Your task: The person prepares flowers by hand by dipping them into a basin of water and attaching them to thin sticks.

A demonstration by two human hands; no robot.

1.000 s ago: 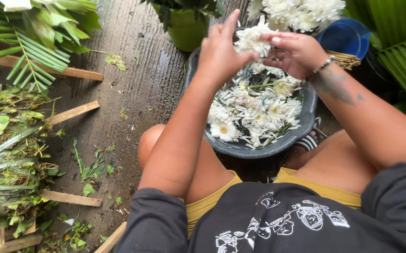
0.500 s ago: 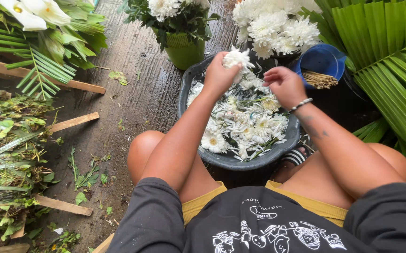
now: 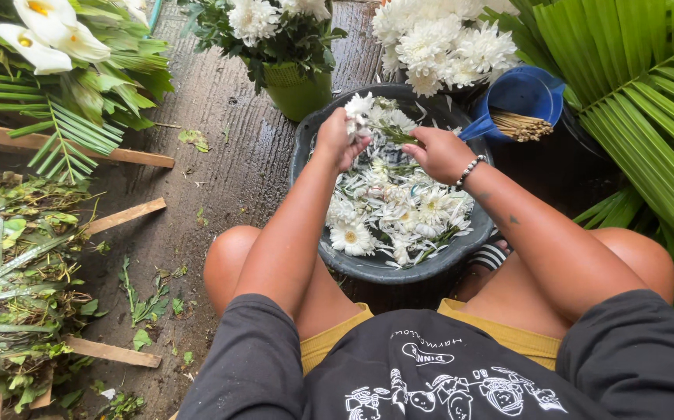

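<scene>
Left hand [image 3: 341,140], grip closed on a white flower [image 3: 360,105] held over the far rim of the dark basin [image 3: 368,268]. Right hand [image 3: 440,152], wearing a bead bracelet [image 3: 469,169], grip pinched on the green stem [image 3: 401,137] of that same flower. The basin, filled with loose white blooms, sits on the wet floor [image 3: 220,171] between the person's knees. Beyond it: a green pot [image 3: 298,89] of flowers, a blue scoop [image 3: 520,93] holding thin sticks [image 3: 520,124], and palm leaves [image 3: 633,85] at right.
</scene>
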